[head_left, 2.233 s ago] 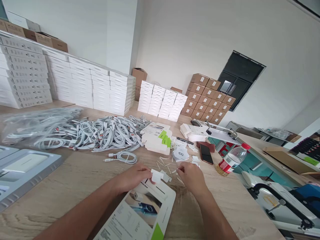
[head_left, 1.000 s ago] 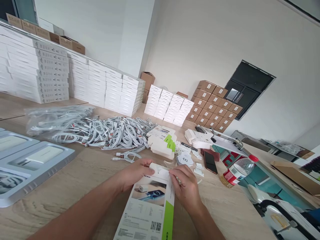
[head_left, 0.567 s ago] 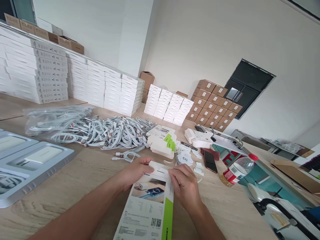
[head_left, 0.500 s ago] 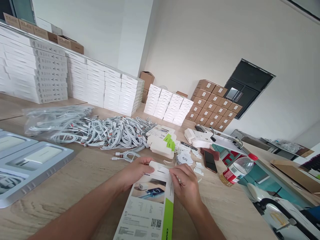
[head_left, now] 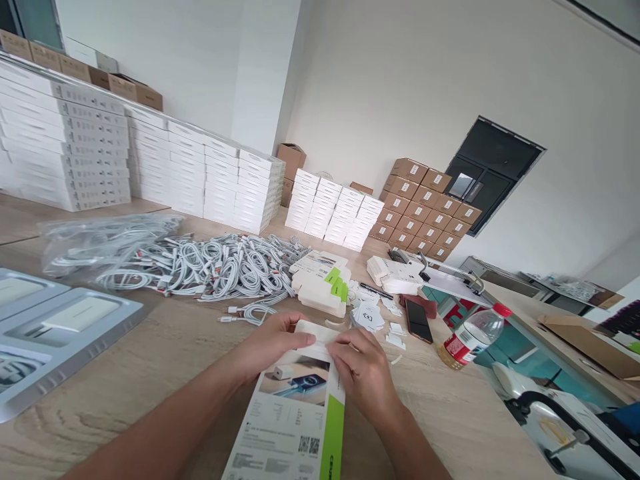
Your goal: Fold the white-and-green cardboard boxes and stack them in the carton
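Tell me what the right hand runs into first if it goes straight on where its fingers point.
The right hand would meet the white flap of the printed package first; its fingertips already seem to touch it. The left hand probably comes next, though depth is unclear.

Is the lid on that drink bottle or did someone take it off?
It's on. The red cap covers the mouth of the clear bottle, so no open neck shows. How tightly it's screwed, I can't tell.
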`<state>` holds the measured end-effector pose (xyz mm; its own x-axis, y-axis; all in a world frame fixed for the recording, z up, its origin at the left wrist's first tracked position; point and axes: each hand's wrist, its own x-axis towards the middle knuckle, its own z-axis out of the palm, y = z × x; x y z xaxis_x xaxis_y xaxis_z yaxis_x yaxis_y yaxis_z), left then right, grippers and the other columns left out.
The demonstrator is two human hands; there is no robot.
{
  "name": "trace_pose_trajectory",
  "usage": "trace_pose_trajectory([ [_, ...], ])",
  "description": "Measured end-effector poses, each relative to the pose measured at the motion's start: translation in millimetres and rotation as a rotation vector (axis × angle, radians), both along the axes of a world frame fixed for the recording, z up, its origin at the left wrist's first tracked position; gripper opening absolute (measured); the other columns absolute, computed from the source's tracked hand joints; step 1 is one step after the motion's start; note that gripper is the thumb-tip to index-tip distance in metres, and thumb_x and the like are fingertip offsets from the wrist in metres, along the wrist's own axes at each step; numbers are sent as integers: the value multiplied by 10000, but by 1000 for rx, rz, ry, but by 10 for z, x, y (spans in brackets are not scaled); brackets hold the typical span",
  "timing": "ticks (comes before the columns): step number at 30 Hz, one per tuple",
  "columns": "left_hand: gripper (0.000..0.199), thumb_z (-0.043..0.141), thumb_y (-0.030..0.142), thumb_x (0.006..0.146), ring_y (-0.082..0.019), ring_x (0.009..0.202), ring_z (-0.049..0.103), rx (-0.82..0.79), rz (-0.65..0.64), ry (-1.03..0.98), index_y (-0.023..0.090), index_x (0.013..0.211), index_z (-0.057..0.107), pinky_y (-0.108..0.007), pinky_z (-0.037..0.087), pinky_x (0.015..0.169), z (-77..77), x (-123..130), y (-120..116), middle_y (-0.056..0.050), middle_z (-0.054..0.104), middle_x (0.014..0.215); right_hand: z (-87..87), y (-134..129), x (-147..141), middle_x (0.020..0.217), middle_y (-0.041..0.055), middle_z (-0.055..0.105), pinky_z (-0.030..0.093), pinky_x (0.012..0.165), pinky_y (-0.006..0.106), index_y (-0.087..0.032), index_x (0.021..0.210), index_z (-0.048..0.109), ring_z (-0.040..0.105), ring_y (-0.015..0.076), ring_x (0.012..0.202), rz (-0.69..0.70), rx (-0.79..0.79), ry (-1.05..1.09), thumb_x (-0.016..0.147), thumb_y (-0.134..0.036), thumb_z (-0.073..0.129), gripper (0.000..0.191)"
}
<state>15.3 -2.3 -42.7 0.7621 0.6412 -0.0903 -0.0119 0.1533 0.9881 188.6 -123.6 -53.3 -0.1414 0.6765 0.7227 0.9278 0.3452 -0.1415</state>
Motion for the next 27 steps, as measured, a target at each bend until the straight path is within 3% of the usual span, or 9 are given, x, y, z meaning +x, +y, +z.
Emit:
trace_pose_trajectory([
  [4, 278, 788, 325, 642, -145, 604, 559, 120, -20, -4, 157, 804, 639, -234, 390, 573, 10, 0, -4, 26, 630, 669, -23, 2, 37, 1116, 88, 642, 532, 863, 400, -269, 1011, 711, 596, 235, 1055, -22, -8, 192, 888, -180, 585, 197],
  [7, 273, 771, 336, 671, -156, 630, 580, 157, -34, -5, 161, 836, 643, -240, 406, 589, 9, -4, -4, 20, 645, 699, -33, 16, 93, 1279, 100, 601, 516, 965, 431, -274, 1157, 669, 572, 262, 1179, -10, -129, 466, 837, -302, 679, 321],
  [11, 264, 741, 318, 700, -165, 666, 591, 240, -49, 33, 158, 889, 651, -242, 415, 604, 16, -16, -16, 5, 665, 748, -3, 21, 141, 1107, 63, 709, 559, 842, 379, -260, 1225, 619, 667, 233, 982, 144, -491, 974, 729, -429, 780, 548],
  [13, 237, 719, 309, 718, -170, 671, 594, 303, -40, 61, 161, 890, 652, -243, 416, 603, 23, -21, -32, 4, 660, 748, 25, 14, 145, 1015, 38, 732, 556, 797, 349, -243, 1174, 638, 675, 212, 899, 221, -580, 1134, 666, -428, 829, 573],
  [22, 98, 651, 265, 771, -152, 661, 567, 439, 10, 80, 184, 822, 637, -236, 406, 587, 97, -28, -159, 29, 595, 725, 69, -11, 115, 852, 9, 716, 491, 667, 273, -208, 1011, 692, 606, 148, 734, 241, -550, 1155, 682, -376, 827, 392],
  [27, 105, 653, 286, 792, -168, 685, 598, 406, 22, 33, 190, 798, 609, -246, 437, 599, 67, -24, -179, 12, 622, 749, 67, 3, 105, 852, 19, 722, 495, 661, 295, -211, 1011, 709, 602, 163, 727, 211, -529, 1159, 684, -393, 819, 390],
])
